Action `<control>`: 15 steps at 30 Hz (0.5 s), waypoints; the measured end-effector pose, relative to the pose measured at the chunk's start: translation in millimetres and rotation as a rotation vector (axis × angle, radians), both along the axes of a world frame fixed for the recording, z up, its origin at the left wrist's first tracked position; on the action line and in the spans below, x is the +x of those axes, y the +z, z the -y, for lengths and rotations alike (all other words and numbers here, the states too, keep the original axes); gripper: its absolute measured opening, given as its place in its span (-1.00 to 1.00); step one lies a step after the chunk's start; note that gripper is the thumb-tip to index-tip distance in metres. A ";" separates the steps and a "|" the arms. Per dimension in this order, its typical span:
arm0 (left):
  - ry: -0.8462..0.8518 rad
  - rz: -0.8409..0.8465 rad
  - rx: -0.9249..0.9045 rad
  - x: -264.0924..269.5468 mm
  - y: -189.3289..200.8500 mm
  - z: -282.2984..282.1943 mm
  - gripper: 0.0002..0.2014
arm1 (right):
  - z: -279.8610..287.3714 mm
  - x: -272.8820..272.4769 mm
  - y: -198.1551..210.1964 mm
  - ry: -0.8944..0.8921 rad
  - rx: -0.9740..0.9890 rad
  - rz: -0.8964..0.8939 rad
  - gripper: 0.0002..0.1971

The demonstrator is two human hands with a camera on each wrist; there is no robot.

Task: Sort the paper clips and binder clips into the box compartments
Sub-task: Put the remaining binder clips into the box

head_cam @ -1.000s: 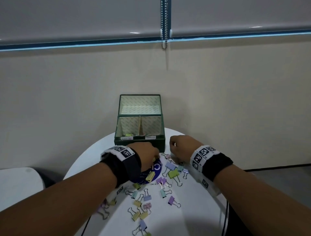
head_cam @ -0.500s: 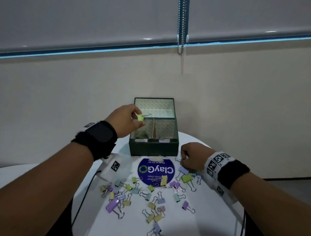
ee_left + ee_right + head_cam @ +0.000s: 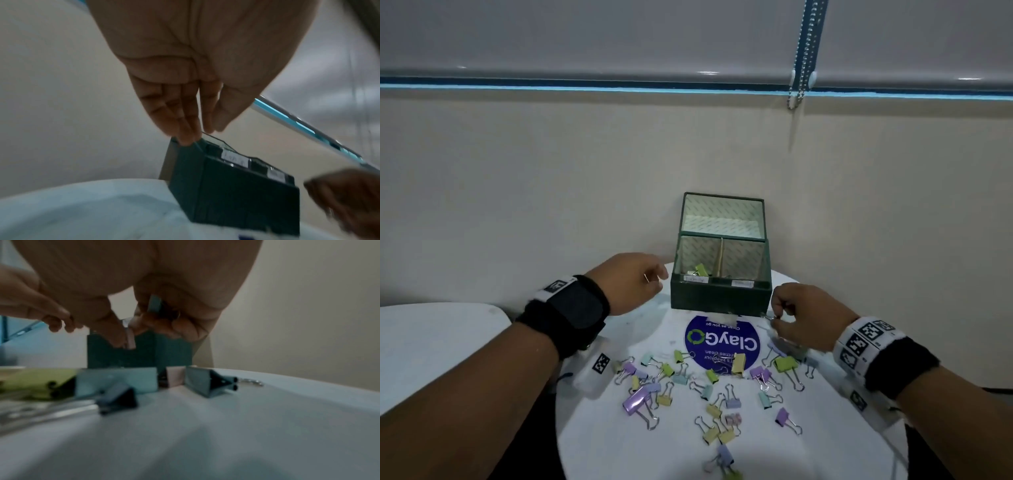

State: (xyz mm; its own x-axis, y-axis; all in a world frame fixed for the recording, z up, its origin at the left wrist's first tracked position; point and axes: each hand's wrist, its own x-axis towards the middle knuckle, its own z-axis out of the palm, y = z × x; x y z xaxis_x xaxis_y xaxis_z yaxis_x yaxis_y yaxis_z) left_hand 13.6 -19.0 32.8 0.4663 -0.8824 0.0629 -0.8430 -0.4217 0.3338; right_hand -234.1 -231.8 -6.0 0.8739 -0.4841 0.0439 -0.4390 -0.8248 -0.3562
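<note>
The dark green box stands at the far side of the round white table, with a wide rear compartment and two front ones. A light green binder clip lies in the front left compartment. My left hand hovers just left of the box; in the left wrist view its fingers hang straight and empty above the box's corner. My right hand is at the box's front right corner. In the right wrist view it pinches a pink binder clip and curls round a blue-grey one.
Several pastel binder clips lie scattered over the near half of the table, around a round blue ClayGo sticker. A large purple clip lies left of centre. Another white table adjoins on the left. The wall is close behind the box.
My left hand carried the light green clip up to the box, let it go into the front left compartment and drew back left, empty. My right hand rose off the pile holding clips.
</note>
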 end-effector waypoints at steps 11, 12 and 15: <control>-0.166 -0.039 0.497 -17.2 -23.6 -66.0 -0.27 | -49.0 93.1 62.3 0.137 -0.090 0.003 -0.94; -0.152 -0.047 0.477 -17.2 -26.6 -67.0 -0.28 | -50.1 105.8 63.4 0.101 -0.078 0.025 -0.96; -0.129 -0.065 0.427 -18.0 -32.6 -71.6 -0.32 | -51.3 137.2 57.5 0.031 -0.055 0.075 -0.98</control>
State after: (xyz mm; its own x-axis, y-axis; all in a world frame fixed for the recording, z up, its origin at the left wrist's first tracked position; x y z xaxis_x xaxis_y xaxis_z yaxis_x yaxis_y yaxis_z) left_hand -4.4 52.7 0.2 0.3415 -0.8741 -0.3455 -0.8810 -0.4257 0.2063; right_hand -96.9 -180.5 51.5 0.8817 -0.4520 0.1351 -0.3869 -0.8567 -0.3411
